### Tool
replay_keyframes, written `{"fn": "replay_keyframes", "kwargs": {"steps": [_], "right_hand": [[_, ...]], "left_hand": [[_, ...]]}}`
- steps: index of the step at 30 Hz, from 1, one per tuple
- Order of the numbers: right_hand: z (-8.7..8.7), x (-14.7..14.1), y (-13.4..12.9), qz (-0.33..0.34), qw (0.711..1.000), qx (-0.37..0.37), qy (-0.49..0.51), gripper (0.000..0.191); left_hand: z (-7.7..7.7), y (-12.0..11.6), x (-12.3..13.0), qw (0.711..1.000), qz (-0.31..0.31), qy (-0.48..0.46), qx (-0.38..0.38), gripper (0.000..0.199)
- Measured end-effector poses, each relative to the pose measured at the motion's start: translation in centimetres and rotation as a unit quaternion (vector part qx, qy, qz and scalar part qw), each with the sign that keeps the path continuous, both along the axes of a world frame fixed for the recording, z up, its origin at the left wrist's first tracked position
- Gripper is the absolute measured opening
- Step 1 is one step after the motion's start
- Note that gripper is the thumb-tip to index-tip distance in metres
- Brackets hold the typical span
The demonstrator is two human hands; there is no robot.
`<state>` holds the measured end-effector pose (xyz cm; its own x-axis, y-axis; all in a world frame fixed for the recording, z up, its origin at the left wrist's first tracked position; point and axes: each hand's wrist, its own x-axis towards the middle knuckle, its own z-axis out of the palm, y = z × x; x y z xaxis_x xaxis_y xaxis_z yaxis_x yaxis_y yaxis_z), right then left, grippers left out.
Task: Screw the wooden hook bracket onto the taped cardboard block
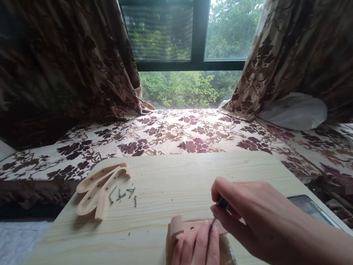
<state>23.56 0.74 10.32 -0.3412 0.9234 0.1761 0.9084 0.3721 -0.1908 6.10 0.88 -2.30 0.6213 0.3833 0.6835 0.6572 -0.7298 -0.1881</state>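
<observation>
My right hand [245, 215] is closed round the dark handle of a screwdriver [222, 202]. Its thin metal shaft slants down to the fingers of my left hand [196, 255], and the tip is hidden there. My left hand presses a pale wooden piece with a curled end [177, 225] down from above, its fingers reaching over the wood. A dark hole shows in this piece beside the fingertips. Beneath lies a brownish block or box [232, 256] with a shiny edge, mostly covered by my left hand.
Several curved wooden pieces with holes [99, 190] lie at the table's left, beside several loose screws [121, 195]. A phone or tablet [312, 211] rests at the right edge, partly behind my right forearm. Past the light wooden table [180, 173] is a flowered window seat [164, 133].
</observation>
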Motion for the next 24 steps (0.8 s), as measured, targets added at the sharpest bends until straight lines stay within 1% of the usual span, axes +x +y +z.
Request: {"fn": "replay_keyframes", "kwargs": {"steps": [3, 5, 9, 11, 16, 18, 21, 24], "right_hand": [[-0.2, 0.1, -0.1, -0.017, 1.0, -0.013, 0.008, 0.012], [0.1, 0.0, -0.1, -0.02, 0.999, -0.023, 0.008, 0.009], [1.2, -0.4, -0.1, 0.006, 1.0, -0.029, 0.003, 0.004], [1.5, -0.6, -0.1, 0.013, 1.0, -0.029, 0.002, 0.003], [1.5, -0.8, 0.1, -0.029, 0.999, -0.019, -0.01, 0.006], [1.8, -0.7, 0.1, -0.024, 0.999, -0.018, -0.015, 0.008], [2.4, -0.6, 0.1, 0.015, 0.999, -0.025, -0.015, 0.01], [2.7, -0.8, 0.2, 0.029, 0.999, -0.029, -0.034, 0.007]], "left_hand": [[0.5, 0.3, 0.2, 1.0, -0.02, -0.007, 0.018, 0.046], [0.6, 0.4, 0.3, 0.999, -0.028, -0.009, 0.017, 0.052], [0.2, 0.2, 0.1, 0.999, -0.027, -0.011, -0.016, 0.056], [0.0, 0.0, 0.0, 0.999, -0.03, -0.01, -0.034, 0.057], [-0.2, -0.5, 0.1, 0.996, -0.027, -0.019, -0.082, 0.055], [0.0, -0.6, 0.3, 0.997, -0.026, -0.026, -0.074, 0.056], [0.6, -0.5, 0.5, 0.999, -0.036, -0.014, -0.033, 0.055], [0.9, -0.2, 0.4, 0.999, -0.037, -0.003, -0.004, 0.055]]}}
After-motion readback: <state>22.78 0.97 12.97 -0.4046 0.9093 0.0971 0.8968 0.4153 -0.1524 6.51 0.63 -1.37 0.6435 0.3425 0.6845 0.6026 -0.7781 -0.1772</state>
